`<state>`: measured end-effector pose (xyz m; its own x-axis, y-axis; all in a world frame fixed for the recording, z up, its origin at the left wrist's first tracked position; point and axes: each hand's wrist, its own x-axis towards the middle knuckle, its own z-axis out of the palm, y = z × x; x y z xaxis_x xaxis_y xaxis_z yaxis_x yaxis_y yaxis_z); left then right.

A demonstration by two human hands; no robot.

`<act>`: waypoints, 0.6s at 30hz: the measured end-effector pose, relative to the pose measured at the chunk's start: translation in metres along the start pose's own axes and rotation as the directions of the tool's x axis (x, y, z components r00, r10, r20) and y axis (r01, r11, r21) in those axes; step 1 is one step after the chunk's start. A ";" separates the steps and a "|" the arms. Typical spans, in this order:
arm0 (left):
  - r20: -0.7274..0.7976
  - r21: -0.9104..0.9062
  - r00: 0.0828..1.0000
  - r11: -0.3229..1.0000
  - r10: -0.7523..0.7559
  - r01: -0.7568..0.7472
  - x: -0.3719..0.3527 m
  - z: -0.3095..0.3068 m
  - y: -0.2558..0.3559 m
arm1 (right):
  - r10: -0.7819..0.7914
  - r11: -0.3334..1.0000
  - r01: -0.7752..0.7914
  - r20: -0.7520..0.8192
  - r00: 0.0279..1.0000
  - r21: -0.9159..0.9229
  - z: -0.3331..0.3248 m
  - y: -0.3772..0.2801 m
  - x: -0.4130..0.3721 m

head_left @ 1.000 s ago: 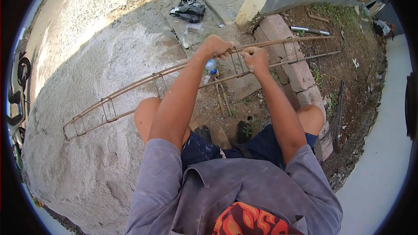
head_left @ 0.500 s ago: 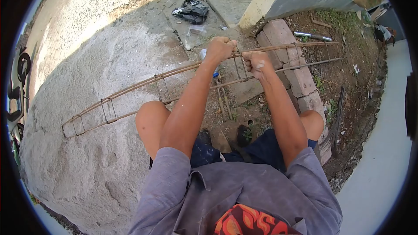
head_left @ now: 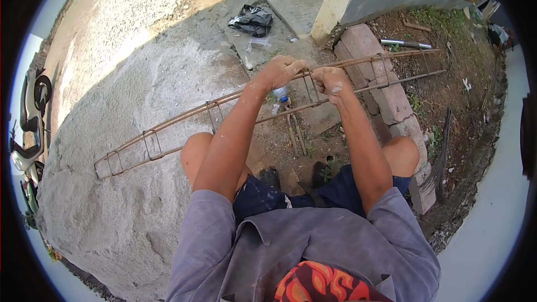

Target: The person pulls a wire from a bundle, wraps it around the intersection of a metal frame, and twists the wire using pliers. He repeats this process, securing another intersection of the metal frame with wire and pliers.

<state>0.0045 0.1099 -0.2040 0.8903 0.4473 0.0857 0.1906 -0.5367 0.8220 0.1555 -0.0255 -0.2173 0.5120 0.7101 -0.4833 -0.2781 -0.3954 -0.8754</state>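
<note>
Rebar frame [head_left: 225, 99], gripped by left hand [head_left: 284, 72] and right hand [head_left: 331, 81], juts past the brick edging [head_left: 392, 103] over soil [head_left: 470, 100].

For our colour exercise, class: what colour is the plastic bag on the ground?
The plastic bag is black, clearest in the head view.

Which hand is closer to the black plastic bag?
Left. The left hand is below the black plastic bag in the picture, slightly right; the right hand is lower and farther right.
</note>
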 end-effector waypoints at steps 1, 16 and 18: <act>0.054 -0.010 0.992 0.993 -0.115 0.116 0.002 -0.007 0.011 | -0.015 1.000 0.015 0.002 1.000 -0.021 0.001 0.001 -0.002; 0.053 0.154 0.996 0.985 0.074 -0.081 0.018 0.008 0.004 | -0.317 0.859 0.254 -0.073 0.946 -0.445 0.004 0.005 -0.005; 0.018 0.267 0.982 0.945 0.191 -0.188 0.019 0.011 0.003 | -0.358 0.826 0.281 -0.070 0.931 -0.489 0.006 0.001 -0.007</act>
<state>0.0261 0.1088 -0.2057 0.9174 0.3242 0.2308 0.1230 -0.7826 0.6102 0.1465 -0.0274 -0.2144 0.6329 0.7622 -0.1361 0.3118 -0.4118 -0.8562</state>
